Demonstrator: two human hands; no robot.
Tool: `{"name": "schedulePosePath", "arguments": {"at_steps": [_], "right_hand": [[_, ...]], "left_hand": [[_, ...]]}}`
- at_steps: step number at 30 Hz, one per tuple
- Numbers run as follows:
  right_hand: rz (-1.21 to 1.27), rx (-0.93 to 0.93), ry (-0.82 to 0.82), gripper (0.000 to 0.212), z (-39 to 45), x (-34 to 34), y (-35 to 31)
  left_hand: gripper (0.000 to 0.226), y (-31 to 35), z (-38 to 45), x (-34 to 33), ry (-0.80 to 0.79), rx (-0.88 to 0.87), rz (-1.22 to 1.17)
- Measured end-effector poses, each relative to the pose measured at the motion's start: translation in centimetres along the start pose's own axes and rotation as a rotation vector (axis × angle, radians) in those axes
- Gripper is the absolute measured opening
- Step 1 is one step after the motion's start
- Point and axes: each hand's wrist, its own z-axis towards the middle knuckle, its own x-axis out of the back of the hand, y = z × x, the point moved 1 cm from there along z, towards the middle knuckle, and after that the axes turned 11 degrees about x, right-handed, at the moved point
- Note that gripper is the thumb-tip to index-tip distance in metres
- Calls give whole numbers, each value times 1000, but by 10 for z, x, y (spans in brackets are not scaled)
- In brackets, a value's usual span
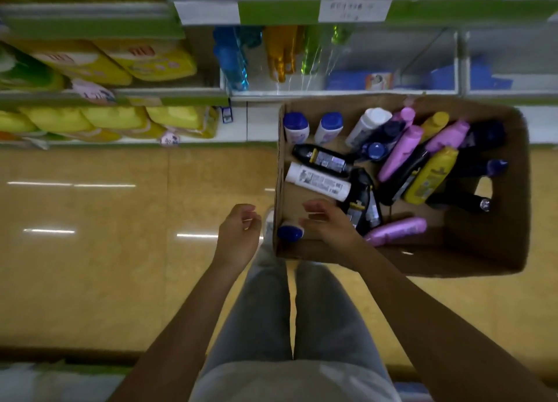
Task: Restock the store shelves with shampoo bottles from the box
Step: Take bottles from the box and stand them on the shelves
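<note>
A cardboard box [495, 250] stands on the floor below the shelves. It holds several shampoo bottles: pink [400, 152], yellow [428, 178], black [321, 158] and white [317, 181]. A small white bottle with a blue cap [289, 232] lies in the box's near left corner. My right hand [327, 223] is inside the box, cupped, with its fingertips at that bottle's body; no firm grip shows. My left hand [240, 235] hovers just outside the box's left wall, fingers loosely curled, holding nothing.
The shelf [341, 93] behind the box carries blue, amber and green bottles [280, 54] on its left part. Yellow packs [145, 60] fill the shelves to the left. My legs [290, 311] and a shoe [268, 220] are beside the box on the tan floor.
</note>
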Motion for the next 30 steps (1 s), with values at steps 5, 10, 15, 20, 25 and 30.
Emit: {"name": "schedulePosePath", "arguments": {"at_steps": [5, 10, 15, 20, 25, 30], "right_hand": [[-141, 26, -233, 50, 13, -9, 25], [-413, 68, -351, 53, 30, -29, 36], [-685, 151, -321, 49, 37, -44, 44], [-535, 115, -166, 39, 35, -41, 42], [-22, -62, 88, 32, 25, -8, 22], [137, 69, 184, 37, -3, 35, -30]], "left_hand": [[27, -10, 16, -3, -10, 30, 14], [28, -15, 20, -3, -8, 42, 52], [29, -19, 20, 3, -14, 41, 43], [29, -18, 20, 11, -19, 26, 49], [28, -8, 13, 18, -43, -3, 24], [25, 19, 0, 25, -46, -57, -24]]}}
